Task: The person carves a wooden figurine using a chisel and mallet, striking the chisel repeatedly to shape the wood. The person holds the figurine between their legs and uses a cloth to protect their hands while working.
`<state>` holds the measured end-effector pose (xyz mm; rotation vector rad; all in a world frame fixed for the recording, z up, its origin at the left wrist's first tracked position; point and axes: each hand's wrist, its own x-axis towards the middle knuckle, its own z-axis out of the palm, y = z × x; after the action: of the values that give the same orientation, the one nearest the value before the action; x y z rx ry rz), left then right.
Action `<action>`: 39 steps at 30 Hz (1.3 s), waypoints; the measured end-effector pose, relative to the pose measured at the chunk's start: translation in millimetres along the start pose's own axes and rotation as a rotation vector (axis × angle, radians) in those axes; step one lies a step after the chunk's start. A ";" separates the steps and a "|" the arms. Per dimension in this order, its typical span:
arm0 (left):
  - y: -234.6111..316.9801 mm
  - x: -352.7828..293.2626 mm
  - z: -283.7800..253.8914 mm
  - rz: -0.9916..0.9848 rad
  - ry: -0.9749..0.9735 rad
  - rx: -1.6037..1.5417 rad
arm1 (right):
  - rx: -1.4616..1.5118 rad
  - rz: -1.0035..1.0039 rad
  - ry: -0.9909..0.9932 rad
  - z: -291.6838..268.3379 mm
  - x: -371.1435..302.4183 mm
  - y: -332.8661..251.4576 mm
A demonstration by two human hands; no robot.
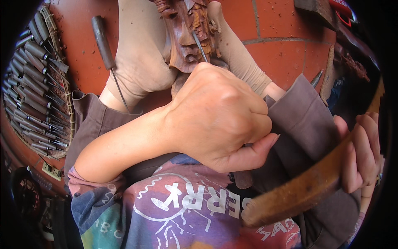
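Note:
My left hand (224, 112) is closed in a fist around a carving chisel (199, 46), whose thin metal shank points away from me. Its tip meets a reddish-brown wood carving (182, 45) with deep curls and folds, held between my two socked feet. The end of the chisel's handle (243, 180) pokes out below the fist. Off to the right, my right hand (362, 153) grips a long, slightly curved wooden mallet (298, 191). The mallet slants across my lap, its rounded end near the chisel handle and apart from it.
A round woven tray (71, 108) full of chisels lies at the left. One loose chisel (103, 41) rests against my left foot (143, 54). A dark block (317, 11) sits at the far right, and a power strip (52, 171) at lower left. Wood chips dot the red tiles.

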<state>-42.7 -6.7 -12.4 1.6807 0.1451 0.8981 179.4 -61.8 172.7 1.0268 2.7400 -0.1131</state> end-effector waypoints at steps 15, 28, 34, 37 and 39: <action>-1.7 2.5 -2.8 0.036 -0.008 -0.070 | 0.043 -0.066 0.090 4.1 -9.1 17.5; 5.6 10.9 -13.8 -0.001 0.013 -0.065 | 0.015 -0.052 0.348 20.3 -6.1 25.3; 4.5 10.4 -16.8 0.017 0.021 -0.103 | 0.066 0.044 0.319 20.6 9.1 21.6; 13.5 10.7 -17.0 0.121 0.012 0.045 | 0.175 0.068 0.340 20.7 7.9 21.6; 20.3 10.6 -5.2 0.254 0.017 0.166 | 0.230 0.067 0.399 30.4 3.8 22.6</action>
<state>-45.8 -3.6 10.6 1.8746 0.0170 1.1149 196.7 -46.8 142.3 1.3270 3.0988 -0.2418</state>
